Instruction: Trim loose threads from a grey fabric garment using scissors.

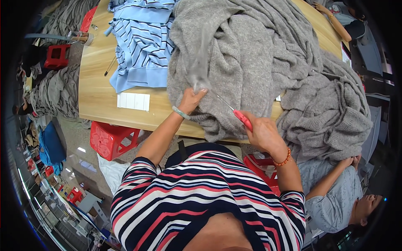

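Note:
My left hand (pixel 193 99), with a pale bangle at its wrist, is closed on the edge of a grey knit garment (pixel 247 58) on the table. A blurred, pale, sheer-looking strip (pixel 202 58) runs up the knit from my fingertips; what it is I cannot make out. In my right hand (pixel 266 134) is a tool with a red handle (pixel 243 120) and a thin metal shaft. The shaft slants up and left toward my left fingertips, over the knit. Its tip is too small to make out.
Light blue striped knitwear (pixel 144 46) lies left of the grey knit, near a white paper strip (pixel 133 101). More grey knitwear (pixel 324 117) is heaped at right, by a seated co-worker (pixel 333 194). A red stool (pixel 111 140) stands under the wooden table's (pixel 95 90) near edge.

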A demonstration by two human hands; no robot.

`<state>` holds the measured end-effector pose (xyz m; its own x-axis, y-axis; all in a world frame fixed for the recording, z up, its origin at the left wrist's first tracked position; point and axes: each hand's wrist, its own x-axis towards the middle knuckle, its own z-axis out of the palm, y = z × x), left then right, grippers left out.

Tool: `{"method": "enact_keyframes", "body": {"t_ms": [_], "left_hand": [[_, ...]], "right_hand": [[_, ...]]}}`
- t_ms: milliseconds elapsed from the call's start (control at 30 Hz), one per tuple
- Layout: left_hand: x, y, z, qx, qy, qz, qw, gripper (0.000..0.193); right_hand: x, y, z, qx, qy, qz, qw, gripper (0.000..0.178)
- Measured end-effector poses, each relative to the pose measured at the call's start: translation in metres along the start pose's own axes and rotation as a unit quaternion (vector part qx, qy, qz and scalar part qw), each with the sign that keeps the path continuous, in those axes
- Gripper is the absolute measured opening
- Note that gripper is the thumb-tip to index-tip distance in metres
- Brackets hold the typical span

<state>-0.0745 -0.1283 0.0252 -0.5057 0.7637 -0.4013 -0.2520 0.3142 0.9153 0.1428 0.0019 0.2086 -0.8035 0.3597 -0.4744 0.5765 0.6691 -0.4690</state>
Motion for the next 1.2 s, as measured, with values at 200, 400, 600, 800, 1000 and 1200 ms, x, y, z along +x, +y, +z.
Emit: {"method": "enact_keyframes", "body": {"t_ms": [200, 400, 600, 800, 1000, 1200], "left_hand": [[0.009, 0.046, -0.025, 0.206, 0.117, 0.041, 0.971, 0.054], [0.042, 0.068, -0.015, 0.490, 0.237, 0.376, 0.750, 0.065], [0.071, 0.028, -0.038, 0.022, 0.055, 0.095, 0.994, 0.024], [0.052, 0.027, -0.024, -0.249, -0.032, -0.017, 0.968, 0.013], [0.047, 0.042, -0.014, -0.364, -0.080, -0.079, 0.925, 0.016], [0.045, 0.044, -0.007, -0.427, -0.059, -0.145, 0.891, 0.015]], "right_hand": [[0.002, 0.005, 0.002, 0.028, 0.019, 0.016, 0.999, 0.046], [0.010, -0.005, 0.000, 0.037, 0.039, 0.012, 0.999, 0.049], [0.018, -0.001, -0.006, 0.054, 0.064, 0.008, 0.996, 0.046], [0.028, -0.010, -0.012, 0.009, 0.041, -0.009, 0.999, 0.040], [0.026, 0.000, 0.000, -0.021, 0.014, -0.046, 0.999, 0.037], [0.026, 0.005, -0.002, -0.022, 0.045, -0.027, 0.998, 0.035]]}}
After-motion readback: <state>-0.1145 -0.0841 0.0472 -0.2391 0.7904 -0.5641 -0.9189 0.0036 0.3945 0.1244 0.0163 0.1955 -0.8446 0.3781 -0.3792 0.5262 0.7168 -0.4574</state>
